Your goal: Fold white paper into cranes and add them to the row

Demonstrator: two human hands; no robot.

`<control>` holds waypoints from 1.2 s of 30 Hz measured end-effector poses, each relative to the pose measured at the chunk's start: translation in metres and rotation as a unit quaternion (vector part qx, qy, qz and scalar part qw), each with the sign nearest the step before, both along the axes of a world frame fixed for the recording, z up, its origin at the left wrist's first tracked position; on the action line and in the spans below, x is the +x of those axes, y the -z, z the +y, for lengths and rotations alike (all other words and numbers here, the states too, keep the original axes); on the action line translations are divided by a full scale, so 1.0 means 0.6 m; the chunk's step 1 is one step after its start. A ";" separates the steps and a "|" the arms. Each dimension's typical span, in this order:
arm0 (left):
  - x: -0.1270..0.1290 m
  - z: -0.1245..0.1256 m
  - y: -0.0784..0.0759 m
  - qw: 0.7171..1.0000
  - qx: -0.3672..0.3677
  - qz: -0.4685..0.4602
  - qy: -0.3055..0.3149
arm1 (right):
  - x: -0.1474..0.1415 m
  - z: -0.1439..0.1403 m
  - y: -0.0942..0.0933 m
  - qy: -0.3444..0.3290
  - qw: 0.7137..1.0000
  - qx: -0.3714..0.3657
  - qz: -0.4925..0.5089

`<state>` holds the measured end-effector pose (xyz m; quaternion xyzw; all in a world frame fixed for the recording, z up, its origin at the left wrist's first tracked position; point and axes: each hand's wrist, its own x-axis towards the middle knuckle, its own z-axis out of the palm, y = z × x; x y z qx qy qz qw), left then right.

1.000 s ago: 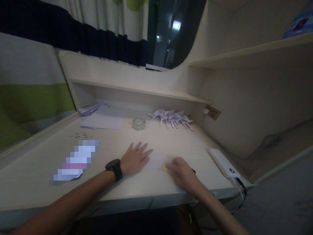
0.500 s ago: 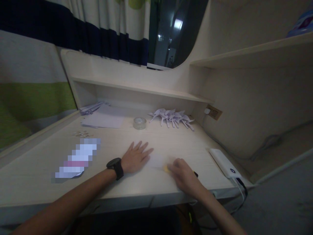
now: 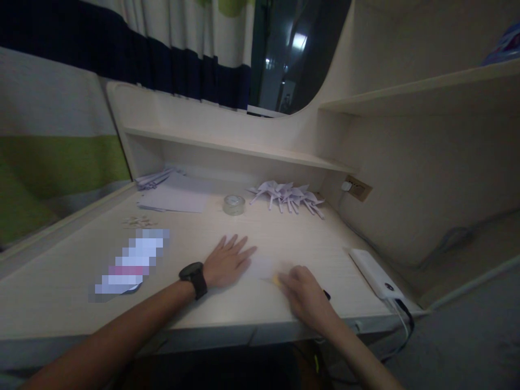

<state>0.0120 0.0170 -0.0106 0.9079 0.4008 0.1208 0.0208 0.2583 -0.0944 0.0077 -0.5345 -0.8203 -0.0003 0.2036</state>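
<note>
My left hand (image 3: 227,262), with a dark watch on its wrist, lies flat with fingers spread on a white sheet of paper (image 3: 264,264). The paper is hard to tell from the pale desk, and its edges are faint. My right hand (image 3: 300,290) is closed around a yellow utility knife (image 3: 277,280), just right of the paper. A thin blade points left from the fist, and a black end shows behind it. The fingers and blade are blurred, so whether the blade touches the paper I cannot tell.
Several white paper pinwheels (image 3: 288,195) lie at the back, right of a clear tape roll (image 3: 234,205). Paper sheets (image 3: 176,194) are stacked back left, near small pale pieces (image 3: 139,222) and a pixelated phone (image 3: 130,265). A white power bank (image 3: 371,273) with cables lies at right.
The view has shifted slightly. My right hand keeps its grip on the knife near the paper, and the blade shows a little more. My left hand stays flat.
</note>
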 end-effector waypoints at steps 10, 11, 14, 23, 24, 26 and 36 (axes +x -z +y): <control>-0.001 0.000 0.002 1.000 0.004 -0.002 0.004 | -0.023 -0.001 -0.004 -0.011 1.000 0.002 -0.017; -0.001 0.000 0.002 1.000 0.005 -0.001 0.005 | -0.024 0.000 -0.003 -0.012 1.000 0.005 -0.017; -0.001 0.000 0.000 1.000 0.000 -0.001 0.005 | -0.022 0.003 -0.001 -0.017 1.000 0.011 -0.020; -0.002 0.001 0.001 1.000 0.004 0.001 0.006 | -0.013 0.015 0.003 -0.040 0.999 0.006 -0.026; -0.002 0.001 0.001 1.000 0.005 0.001 0.007 | -0.013 0.017 0.005 -0.039 0.999 0.006 -0.028; -0.002 0.002 0.002 1.000 0.007 0.002 0.007 | -0.014 0.020 0.007 -0.037 0.999 0.012 -0.033; -0.001 0.003 0.007 1.000 0.017 -0.002 0.008 | -0.013 0.019 0.008 -0.052 0.998 0.015 -0.021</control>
